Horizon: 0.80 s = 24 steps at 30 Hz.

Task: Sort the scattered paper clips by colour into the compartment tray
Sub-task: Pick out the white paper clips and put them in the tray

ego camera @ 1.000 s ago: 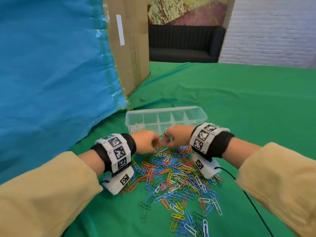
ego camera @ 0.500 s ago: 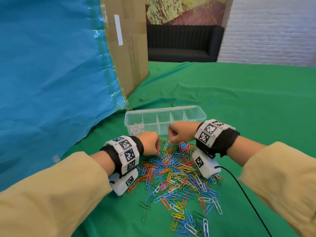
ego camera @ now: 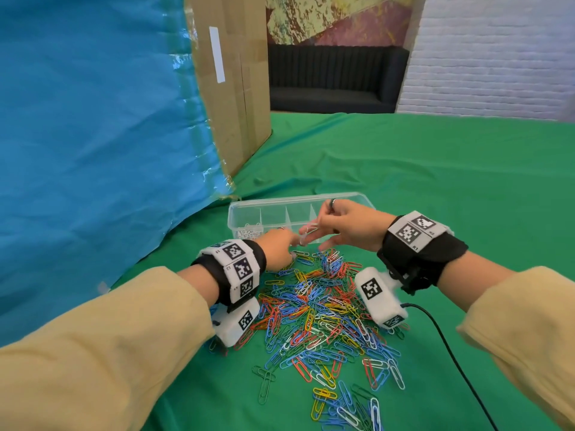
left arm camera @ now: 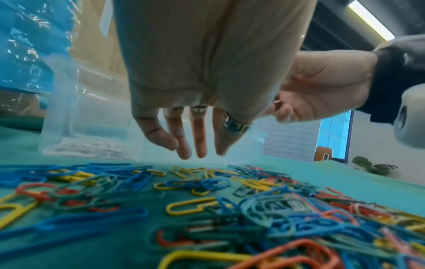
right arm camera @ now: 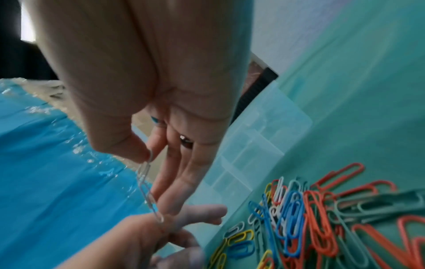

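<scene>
A pile of coloured paper clips (ego camera: 320, 306) lies on the green cloth in front of the clear compartment tray (ego camera: 295, 197). White clips (ego camera: 249, 234) fill the tray's leftmost compartment; the other compartments look bare. My right hand (ego camera: 314, 227) is raised at the tray's near wall. Its thumb and forefinger pinch two linked white clips (right arm camera: 147, 174), which dangle while the other fingers stay straight. My left hand (ego camera: 289, 244) hovers just below them over the pile's far edge. In the left wrist view its fingers (left arm camera: 197, 138) hang straight and hold nothing.
A large cardboard box (ego camera: 233, 88) covered with blue plastic sheet (ego camera: 93, 135) stands close on the left, almost touching the tray. A black cable (ego camera: 451, 353) runs from the right wrist camera across the cloth. Green cloth stretches out on the right and behind the tray.
My right hand has lifted from the pile's far edge up to the tray wall with white clips in its pinch. My left hand has slid forward and right, and its fingers have uncurled.
</scene>
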Each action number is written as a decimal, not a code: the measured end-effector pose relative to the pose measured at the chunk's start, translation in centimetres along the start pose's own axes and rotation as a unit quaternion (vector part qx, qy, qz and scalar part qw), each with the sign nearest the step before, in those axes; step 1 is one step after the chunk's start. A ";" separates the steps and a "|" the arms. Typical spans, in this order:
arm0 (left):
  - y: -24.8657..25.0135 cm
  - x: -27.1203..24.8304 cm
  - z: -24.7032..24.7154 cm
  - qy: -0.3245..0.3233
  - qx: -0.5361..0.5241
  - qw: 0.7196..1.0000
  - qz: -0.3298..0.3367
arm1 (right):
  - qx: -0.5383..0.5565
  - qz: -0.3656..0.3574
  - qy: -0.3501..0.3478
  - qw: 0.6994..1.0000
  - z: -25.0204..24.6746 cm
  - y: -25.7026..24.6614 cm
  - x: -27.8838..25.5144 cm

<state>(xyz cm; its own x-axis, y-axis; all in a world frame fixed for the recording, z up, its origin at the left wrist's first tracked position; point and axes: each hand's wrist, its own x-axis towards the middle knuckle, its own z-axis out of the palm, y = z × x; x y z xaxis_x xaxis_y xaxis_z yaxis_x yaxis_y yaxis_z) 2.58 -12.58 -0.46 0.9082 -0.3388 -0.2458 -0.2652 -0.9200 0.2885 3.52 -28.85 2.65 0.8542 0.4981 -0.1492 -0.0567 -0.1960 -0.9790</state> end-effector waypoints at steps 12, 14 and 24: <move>1.1 0.6 0.7 -0.026 0.026 0.999 -0.011 | 0.166 0.061 0.056 0.983 -1.1 0.2 -0.5; 0.9 0.4 0.3 -0.024 -0.017 0.999 -0.024 | 0.169 0.084 0.040 0.981 -1.4 0.3 -0.7; -1.7 -1.1 -0.9 -0.018 -0.278 0.960 -0.034 | 0.126 0.127 0.006 0.984 -1.8 1.3 -1.7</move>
<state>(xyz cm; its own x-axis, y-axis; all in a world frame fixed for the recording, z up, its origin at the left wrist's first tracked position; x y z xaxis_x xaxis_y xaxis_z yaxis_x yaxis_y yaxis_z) 2.37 -10.46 0.18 0.9031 -0.2975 -0.3097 0.0165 -0.6966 0.7172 2.91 -31.42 1.88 0.8016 0.4502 -0.3933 -0.3941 -0.0968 -0.9140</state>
